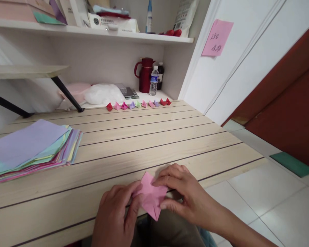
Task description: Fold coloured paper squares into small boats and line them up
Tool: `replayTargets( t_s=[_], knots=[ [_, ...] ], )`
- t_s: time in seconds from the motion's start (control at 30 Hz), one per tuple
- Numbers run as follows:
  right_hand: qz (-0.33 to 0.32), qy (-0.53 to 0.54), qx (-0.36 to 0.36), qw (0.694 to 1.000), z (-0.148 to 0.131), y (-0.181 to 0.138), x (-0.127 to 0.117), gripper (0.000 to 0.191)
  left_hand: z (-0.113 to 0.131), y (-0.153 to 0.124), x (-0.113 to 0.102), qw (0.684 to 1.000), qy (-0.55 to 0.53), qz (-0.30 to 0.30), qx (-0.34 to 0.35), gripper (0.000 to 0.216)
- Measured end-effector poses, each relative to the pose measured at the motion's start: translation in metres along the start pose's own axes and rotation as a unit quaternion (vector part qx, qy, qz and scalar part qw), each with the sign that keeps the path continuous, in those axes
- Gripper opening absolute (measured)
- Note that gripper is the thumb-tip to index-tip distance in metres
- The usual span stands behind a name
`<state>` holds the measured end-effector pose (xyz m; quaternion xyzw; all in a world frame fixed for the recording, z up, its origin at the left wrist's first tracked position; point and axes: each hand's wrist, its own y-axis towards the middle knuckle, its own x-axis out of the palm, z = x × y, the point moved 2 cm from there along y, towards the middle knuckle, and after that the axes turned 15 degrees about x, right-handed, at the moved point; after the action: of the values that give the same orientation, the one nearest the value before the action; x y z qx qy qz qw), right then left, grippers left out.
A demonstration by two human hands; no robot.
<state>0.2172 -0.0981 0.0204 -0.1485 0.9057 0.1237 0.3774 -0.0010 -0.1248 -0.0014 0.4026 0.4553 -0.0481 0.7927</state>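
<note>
A folded pink sheet of origami paper (pixel 152 195) lies between my hands at the table's near edge, its lower corner sticking out past that edge. My left hand (pixel 118 209) pinches its left corner between thumb and forefinger. On the other side, my right hand (pixel 186 193) has its fingertips on the upper right of the paper and its thumb at the lower right. Creases and a short slit-like fold line show near the lower corner. Along the table's far edge stands a row of small folded paper pieces (pixel 132 105) in red, pink, purple and green.
A stack of coloured paper (pixel 33 147) lies on the left of the slatted table (pixel 134 137). Behind it stands a small raised shelf (pixel 23 71) with black legs. At the back are a red thermos jug (pixel 145 75), a water bottle (pixel 153 82) and a white plastic bag (pixel 104 94).
</note>
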Motion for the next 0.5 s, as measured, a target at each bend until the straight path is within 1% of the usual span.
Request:
replayTargets(
  t_s=[0.1,0.17,0.23,0.37,0.43,0.5],
  knots=[
    [0.011,0.013,0.018,1.0,0.001,0.002,0.002,0.013,0.001,0.002,-0.001,1.0,0.003,0.01,-0.006,0.022],
    [0.023,0.009,0.026,0.999,0.0,0.003,0.005,0.007,0.003,0.002,-0.001,1.0,0.02,0.015,0.01,0.022],
    [0.042,-0.009,0.035,0.998,-0.001,0.005,0.008,0.004,0.004,0.002,-0.001,0.997,0.054,0.025,0.042,0.023],
    [0.073,-0.054,0.062,0.994,-0.004,0.007,0.014,0.005,0.008,0.002,0.002,0.981,0.157,0.044,0.11,0.025],
    [0.084,-0.061,0.073,0.992,-0.005,0.009,0.016,0.01,0.008,0.002,0.004,0.973,0.191,0.045,0.125,0.026],
    [0.085,-0.055,0.069,0.993,-0.006,0.009,0.016,0.017,0.008,0.002,0.005,0.97,0.205,0.046,0.126,0.027]
  ],
)
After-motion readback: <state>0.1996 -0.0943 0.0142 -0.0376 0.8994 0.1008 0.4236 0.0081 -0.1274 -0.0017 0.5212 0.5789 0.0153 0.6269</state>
